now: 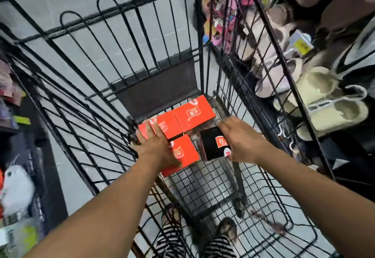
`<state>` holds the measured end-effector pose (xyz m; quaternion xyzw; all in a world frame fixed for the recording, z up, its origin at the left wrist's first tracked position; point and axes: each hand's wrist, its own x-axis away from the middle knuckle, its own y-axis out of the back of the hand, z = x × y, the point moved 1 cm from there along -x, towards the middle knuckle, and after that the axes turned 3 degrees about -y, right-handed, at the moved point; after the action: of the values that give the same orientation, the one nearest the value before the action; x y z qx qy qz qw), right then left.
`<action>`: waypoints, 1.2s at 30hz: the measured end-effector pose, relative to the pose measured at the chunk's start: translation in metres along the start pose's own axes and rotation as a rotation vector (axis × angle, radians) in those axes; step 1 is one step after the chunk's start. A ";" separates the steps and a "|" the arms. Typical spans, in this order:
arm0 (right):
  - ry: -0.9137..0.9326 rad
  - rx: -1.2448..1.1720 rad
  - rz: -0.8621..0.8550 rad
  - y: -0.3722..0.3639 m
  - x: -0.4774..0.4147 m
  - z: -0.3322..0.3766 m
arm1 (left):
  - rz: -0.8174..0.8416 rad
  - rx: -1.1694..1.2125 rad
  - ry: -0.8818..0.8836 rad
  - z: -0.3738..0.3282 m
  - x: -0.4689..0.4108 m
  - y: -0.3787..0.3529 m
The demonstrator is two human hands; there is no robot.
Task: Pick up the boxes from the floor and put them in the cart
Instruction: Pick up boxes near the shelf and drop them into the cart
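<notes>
We look down into a black wire cart (156,89) that fills most of the view and stands on a grey tiled floor (40,0). To the right of the cart, a rack of pale slippers (324,103) runs along its side, blurred in places. Through the cart's mesh bottom, at the near edge, we see striped trousers (170,241). Four boxes lie flat on the bottom of the cart, close together at its far end. The far right red box (192,113) sits against the dark end panel, and the far left red box (169,127) touches it. The near red box (183,153) lies just in front of those two, with the black box (212,144) beside it on the right. Our left hand (152,146) rests palm down across the near red box and the far left red box, its fingers straight and spread, gripping nothing. Our right hand (241,140) holds the black box by its right side, with the fingers reaching to its far corner and the thumb at its near corner.
</notes>
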<state>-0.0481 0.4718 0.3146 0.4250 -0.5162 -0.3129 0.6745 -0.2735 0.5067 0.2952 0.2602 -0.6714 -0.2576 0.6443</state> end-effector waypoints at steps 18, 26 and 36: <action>-0.464 -0.669 -0.163 -0.047 -0.020 0.026 | 0.105 1.527 0.567 0.007 -0.004 -0.068; -0.658 -1.329 -0.176 -0.056 -0.022 0.016 | -0.100 1.662 0.521 0.001 0.013 -0.075; -0.723 -1.171 -0.128 -0.081 -0.026 0.019 | -0.146 1.763 0.508 0.007 0.014 -0.079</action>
<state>-0.0720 0.4537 0.2331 -0.1104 -0.4286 -0.7014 0.5587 -0.2799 0.4392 0.2511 0.7478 -0.4449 0.3722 0.3232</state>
